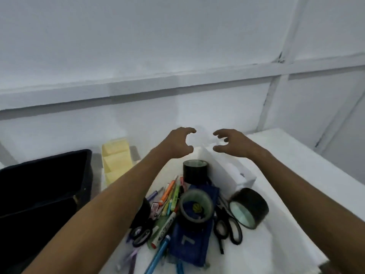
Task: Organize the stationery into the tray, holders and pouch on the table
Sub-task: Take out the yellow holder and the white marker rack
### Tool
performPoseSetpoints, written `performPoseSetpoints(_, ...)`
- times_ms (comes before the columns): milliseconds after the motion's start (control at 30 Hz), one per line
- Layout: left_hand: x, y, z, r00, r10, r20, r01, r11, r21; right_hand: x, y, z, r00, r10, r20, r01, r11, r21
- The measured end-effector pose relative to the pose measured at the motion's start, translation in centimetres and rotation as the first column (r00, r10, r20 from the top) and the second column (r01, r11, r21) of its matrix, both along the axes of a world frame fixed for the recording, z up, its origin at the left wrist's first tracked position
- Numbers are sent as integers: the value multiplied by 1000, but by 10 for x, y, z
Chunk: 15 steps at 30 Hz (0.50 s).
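Observation:
A heap of stationery lies on the white table: a blue pouch (189,248), three black tape rolls (195,171) (196,207) (247,207), black scissors (227,228), a second pair (141,234), markers and pens (169,196). My left hand (176,143) and my right hand (231,143) hover side by side above the far end of the heap. Both have their fingers spread and loosely curved, and neither holds anything. A white box-like holder (231,171) sits just below my right hand.
A black tray (45,186) stands at the left of the table. A pale yellow holder (116,159) stands behind it, near the wall. The white wall rises close behind the table. The table's right side is bare white surface.

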<state>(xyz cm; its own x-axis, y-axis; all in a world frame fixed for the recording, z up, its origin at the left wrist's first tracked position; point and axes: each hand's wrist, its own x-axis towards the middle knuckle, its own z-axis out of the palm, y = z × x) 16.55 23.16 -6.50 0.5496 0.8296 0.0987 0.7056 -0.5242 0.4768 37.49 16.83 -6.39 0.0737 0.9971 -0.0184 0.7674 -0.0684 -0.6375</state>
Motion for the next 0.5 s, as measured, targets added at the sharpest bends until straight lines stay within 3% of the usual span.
performPoseSetpoints(133, 57, -9, -15, 917, -293, -270, 283, 956, -77, 59, -43, -15, 995, -81, 52, 93, 948, -303)
performPoseSetpoints(233, 81, -18, -28, 839, -373, -396, 347, 928, -138, 77, -58, -31, 991, -129, 37, 132, 886, -444)
performPoseSetpoints(300, 89, -17, -38, 802, -373, -467, 363, 925, -114, 80, -62, -42, 987, -148, -55, 98, 848, -522)
performPoseSetpoints(400, 91, -11, -48, 825, -349, -445, 366, 929, -50, 79, -61, -53, 953, -167, -254, 33, 887, -461)
performPoseSetpoints(500, 91, -5, -49, 867, -331, -372, 336, 940, -53, 82, -56, -53, 920, -237, -313, 128, 934, -333)
